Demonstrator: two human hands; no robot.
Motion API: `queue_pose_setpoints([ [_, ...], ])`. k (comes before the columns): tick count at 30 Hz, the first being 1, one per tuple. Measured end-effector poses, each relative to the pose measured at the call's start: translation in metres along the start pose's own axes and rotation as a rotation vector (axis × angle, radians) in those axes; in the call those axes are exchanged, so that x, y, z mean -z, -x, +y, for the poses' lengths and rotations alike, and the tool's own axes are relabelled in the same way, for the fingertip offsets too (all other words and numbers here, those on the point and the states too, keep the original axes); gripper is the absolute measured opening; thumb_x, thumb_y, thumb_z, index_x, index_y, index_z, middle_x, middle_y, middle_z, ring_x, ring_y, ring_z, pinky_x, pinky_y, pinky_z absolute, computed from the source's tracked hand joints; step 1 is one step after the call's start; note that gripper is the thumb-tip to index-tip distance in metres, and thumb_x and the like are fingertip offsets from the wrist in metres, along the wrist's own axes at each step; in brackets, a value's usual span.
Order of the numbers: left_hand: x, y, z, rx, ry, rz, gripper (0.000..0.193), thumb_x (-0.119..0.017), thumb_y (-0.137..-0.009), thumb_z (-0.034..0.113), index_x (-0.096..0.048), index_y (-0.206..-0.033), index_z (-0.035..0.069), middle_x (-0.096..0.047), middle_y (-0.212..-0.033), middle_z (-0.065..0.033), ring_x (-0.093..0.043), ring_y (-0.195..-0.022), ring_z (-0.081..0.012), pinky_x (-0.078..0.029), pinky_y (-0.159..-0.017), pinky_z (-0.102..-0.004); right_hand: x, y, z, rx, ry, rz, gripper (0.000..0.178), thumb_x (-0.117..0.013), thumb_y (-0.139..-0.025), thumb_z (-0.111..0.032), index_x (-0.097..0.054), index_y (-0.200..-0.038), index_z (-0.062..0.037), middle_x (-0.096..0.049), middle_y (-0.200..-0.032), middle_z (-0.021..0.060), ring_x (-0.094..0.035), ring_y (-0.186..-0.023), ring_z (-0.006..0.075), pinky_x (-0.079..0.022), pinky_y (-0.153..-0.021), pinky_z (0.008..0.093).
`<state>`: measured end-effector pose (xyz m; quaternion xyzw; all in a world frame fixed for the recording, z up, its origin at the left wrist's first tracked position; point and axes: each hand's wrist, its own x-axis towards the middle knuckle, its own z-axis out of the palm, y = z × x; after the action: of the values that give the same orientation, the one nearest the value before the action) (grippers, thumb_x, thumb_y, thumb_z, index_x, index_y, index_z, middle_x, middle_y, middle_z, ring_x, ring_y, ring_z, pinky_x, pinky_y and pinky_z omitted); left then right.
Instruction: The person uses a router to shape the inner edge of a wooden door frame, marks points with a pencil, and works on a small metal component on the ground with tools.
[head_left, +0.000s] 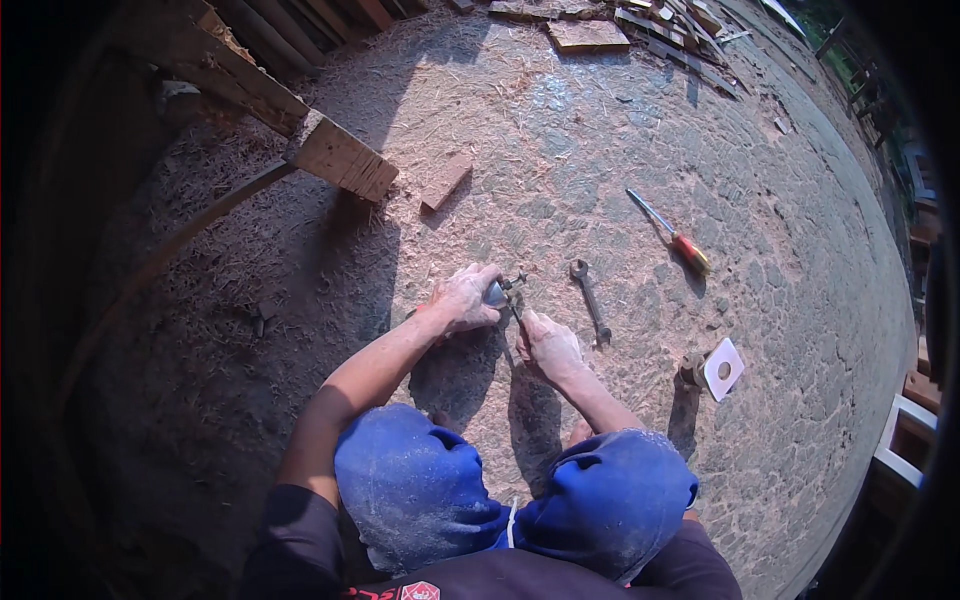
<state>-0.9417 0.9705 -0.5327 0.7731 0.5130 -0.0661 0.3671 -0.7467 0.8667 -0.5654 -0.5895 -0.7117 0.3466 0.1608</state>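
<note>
Two hands point(468, 298) point(548, 345) work over sawdust-strewn stone paving point(760, 250).

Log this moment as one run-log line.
left hand: grips small metal part | right hand: holds thin tool against it | spanner, screwdriver: lying on ground

Left hand point(466, 297) with fingers curled in a grip, right hand point(549, 345) close beside, forearms converging, knees bent

Both hands, left hand point(466, 297) and right hand point(548, 346), hold a small metal tool point(503, 293) beside a wrench point(590, 301).
</note>
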Motion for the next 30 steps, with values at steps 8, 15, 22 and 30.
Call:
queue_pose_setpoints([
  [8,-0.005,-0.009,-0.014,-0.046,0.090,0.037,0.053,-0.075,-0.065,0.025,-0.061,-0.116,0.016,-0.055,-0.116,-0.0152,-0.054,-0.116,-0.0362,-0.047,-0.096,-0.0440,-0.005,-0.011,-0.004,0.023,0.172,0.003,0.015,-0.053,-0.090,-0.015,-0.051,-0.104,-0.0095,-0.063,-0.097,0.0164,-0.067,-0.077,0.0404,-0.054,-0.065,0.0523],
  [15,-0.008,-0.012,-0.017,-0.037,0.078,0.026,0.055,-0.073,-0.066,0.029,-0.059,-0.117,0.016,-0.054,-0.119,-0.0145,-0.053,-0.117,-0.0362,-0.045,-0.096,-0.0466,-0.011,-0.014,0.005,0.052,0.131,0.017,0.012,-0.054,-0.089,-0.014,-0.052,-0.101,-0.0122,-0.063,-0.095,0.0163,-0.067,-0.076,0.0395,-0.053,-0.064,0.0517],
  [22,-0.008,-0.012,-0.015,-0.064,0.073,0.051,0.058,-0.073,-0.067,0.024,-0.060,-0.122,0.015,-0.055,-0.119,-0.0154,-0.054,-0.117,-0.0364,-0.046,-0.098,-0.0436,-0.026,-0.011,0.021,0.125,-0.018,0.146,0.012,-0.057,-0.092,-0.023,-0.054,-0.098,-0.0126,-0.063,-0.092,0.0140,-0.067,-0.075,0.0377,-0.053,-0.062,0.0502],
  [30,-0.007,-0.012,-0.017,-0.097,0.067,0.029,0.062,-0.074,-0.067,0.024,-0.059,-0.127,0.021,-0.055,-0.117,-0.0149,-0.054,-0.118,-0.0360,-0.046,-0.098,-0.0444,-0.018,-0.010,0.016,0.098,0.080,0.170,0.012,-0.061,-0.087,-0.016,-0.055,-0.097,-0.0123,-0.061,-0.089,0.0125,-0.065,-0.075,0.0375,-0.053,-0.062,0.0475],
])
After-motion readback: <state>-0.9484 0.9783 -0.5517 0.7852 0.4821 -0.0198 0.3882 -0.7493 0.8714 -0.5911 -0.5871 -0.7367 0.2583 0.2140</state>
